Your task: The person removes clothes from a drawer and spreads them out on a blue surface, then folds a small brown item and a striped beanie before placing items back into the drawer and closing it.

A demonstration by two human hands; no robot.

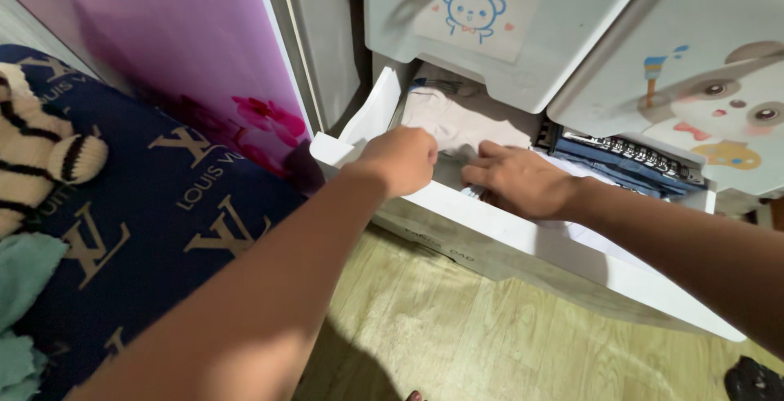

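A white plastic drawer [523, 242] is pulled open from a cabinet. Inside lie a folded beige garment [457, 115] at the left and folded dark blue clothes [629, 168] at the right. My left hand [400, 158] reaches over the drawer's front edge, its fingers curled down into the drawer by the beige garment; what it grips is hidden. My right hand [518, 179] lies flat, fingers spread, pressing on the clothes in the drawer's middle.
Above are two shut drawer fronts with cartoon pictures, a bear [469, 11] and a rabbit [719, 107]. A pink flowered panel [188, 50] stands at the left. A dark blue patterned blanket [163, 221], a striped plush toy [41, 152] and a teal cloth [24, 287] lie left. Wood-look floor [490, 336] below.
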